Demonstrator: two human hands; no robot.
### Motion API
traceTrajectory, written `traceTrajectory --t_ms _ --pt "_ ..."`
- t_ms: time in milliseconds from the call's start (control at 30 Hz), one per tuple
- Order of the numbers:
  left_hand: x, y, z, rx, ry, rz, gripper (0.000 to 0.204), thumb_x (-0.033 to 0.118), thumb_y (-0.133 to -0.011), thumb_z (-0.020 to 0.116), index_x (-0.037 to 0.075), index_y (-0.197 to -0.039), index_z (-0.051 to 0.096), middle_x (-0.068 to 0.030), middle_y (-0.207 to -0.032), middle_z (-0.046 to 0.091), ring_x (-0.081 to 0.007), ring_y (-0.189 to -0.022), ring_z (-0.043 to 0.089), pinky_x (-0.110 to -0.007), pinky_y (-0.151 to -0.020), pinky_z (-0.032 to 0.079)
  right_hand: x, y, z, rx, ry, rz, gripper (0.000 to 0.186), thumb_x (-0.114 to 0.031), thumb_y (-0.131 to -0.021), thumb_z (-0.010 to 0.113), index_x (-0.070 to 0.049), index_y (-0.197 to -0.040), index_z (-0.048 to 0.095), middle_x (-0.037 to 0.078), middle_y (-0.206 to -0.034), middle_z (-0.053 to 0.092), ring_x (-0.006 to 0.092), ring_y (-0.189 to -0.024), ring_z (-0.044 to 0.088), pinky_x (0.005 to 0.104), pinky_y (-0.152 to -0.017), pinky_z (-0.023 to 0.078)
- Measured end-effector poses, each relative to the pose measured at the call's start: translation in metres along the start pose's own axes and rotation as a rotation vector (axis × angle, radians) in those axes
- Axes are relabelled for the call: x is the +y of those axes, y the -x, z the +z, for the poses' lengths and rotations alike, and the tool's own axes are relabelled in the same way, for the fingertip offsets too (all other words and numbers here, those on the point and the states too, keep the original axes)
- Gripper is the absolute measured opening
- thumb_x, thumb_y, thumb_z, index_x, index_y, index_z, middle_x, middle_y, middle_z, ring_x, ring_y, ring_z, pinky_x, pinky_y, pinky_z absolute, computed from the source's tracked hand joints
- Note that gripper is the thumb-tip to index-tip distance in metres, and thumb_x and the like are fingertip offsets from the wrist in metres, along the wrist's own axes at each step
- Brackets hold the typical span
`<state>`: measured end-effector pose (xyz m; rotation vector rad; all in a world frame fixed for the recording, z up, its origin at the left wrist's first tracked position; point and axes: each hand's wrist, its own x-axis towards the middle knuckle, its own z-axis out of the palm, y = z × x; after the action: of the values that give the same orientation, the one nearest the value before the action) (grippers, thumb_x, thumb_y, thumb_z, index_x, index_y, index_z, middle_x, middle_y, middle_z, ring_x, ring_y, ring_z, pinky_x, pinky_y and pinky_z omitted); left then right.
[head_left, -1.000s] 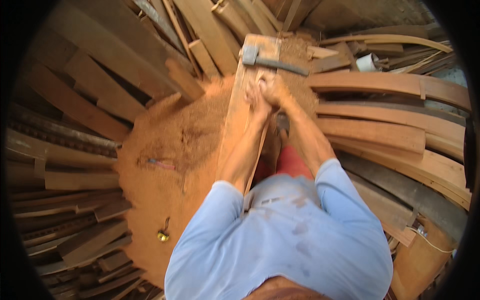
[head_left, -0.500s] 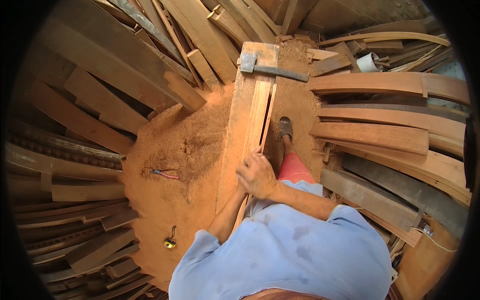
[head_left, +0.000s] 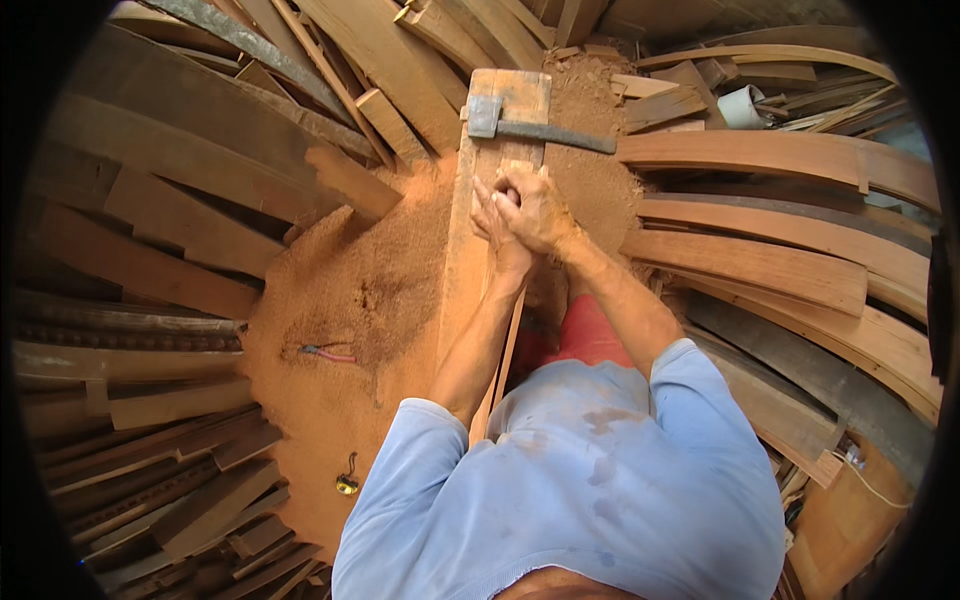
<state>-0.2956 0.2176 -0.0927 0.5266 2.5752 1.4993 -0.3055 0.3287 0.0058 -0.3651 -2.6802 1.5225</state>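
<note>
My left hand (head_left: 502,238) and my right hand (head_left: 543,212) are pressed together over the far part of a long wooden plank bench (head_left: 457,300). The right hand is curled closed, and the left hand's fingers are bunched against it. Whatever lies inside their grip is hidden. A thin wooden strip (head_left: 507,350) runs lengthwise along the bench's right side, passing beneath my arms. Just beyond the hands a hammer (head_left: 484,117) with a square grey head and a dark handle lies across the bench, its handle sticking out past the right edge.
Sawdust (head_left: 330,270) covers the floor. Pliers (head_left: 328,354) with red handles and a yellow tape measure (head_left: 346,484) lie on it to the left. Stacked boards (head_left: 190,280) crowd the left, more timber (head_left: 750,263) the right. A white cylindrical container (head_left: 738,108) sits far right.
Both hands have slid away from my body along the bench, from its middle to near the hammer. My arms are more stretched out. The hammer stays in place on the bench.
</note>
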Motion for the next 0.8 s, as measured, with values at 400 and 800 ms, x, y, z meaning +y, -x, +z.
traceTrajectory --t_ms 400,800 --pt "0.001 0.060 -0.048 -0.053 0.074 -0.114 0.084 0.031 -0.100 0.068 0.005 -0.162 0.017 -0.0206 -0.152 0.040 -0.0327 -0.141 0.033 -0.053 -0.120 0.025 -0.071 0.103 0.047 0.008 0.313 -0.242 0.034 -0.025 -0.091 0.071 0.000 -0.113 0.065 0.022 -0.104 0.061 0.0332 -0.098 0.061 0.0472 -0.093 0.051" --pt "0.001 -0.003 -0.016 -0.044 0.264 -0.272 0.080 0.036 -0.102 0.064 0.005 -0.162 0.021 -0.0268 -0.159 0.032 -0.0412 -0.148 0.023 -0.060 -0.120 0.021 -0.052 0.021 0.009 -0.087 0.170 0.126 0.036 -0.030 -0.099 0.059 0.000 -0.117 0.069 0.020 -0.110 0.071 0.0295 -0.104 0.067 0.0451 -0.099 0.054"
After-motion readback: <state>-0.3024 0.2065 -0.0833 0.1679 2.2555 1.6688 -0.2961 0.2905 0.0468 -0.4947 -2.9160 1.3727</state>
